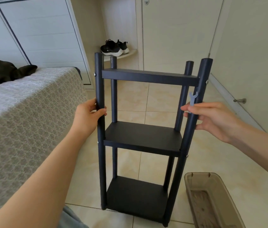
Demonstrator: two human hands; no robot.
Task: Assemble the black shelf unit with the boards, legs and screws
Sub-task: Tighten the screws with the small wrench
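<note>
The black shelf unit stands upright on the tiled floor, with three boards fixed between four round legs. Silver screw heads show on the near legs beside the top and middle boards. My left hand grips the near left leg between the top and middle boards. My right hand is at the near right leg at about the same height, and its thumb and fingers pinch a small blue flat wrench that points upward. Whether that hand also holds the leg I cannot tell.
A bed with a patterned cover lies close on the left, dark clothing on it. A brown translucent plastic bin sits on the floor at lower right. Black sneakers rest on a corner ledge behind. A door stop juts from the right wall.
</note>
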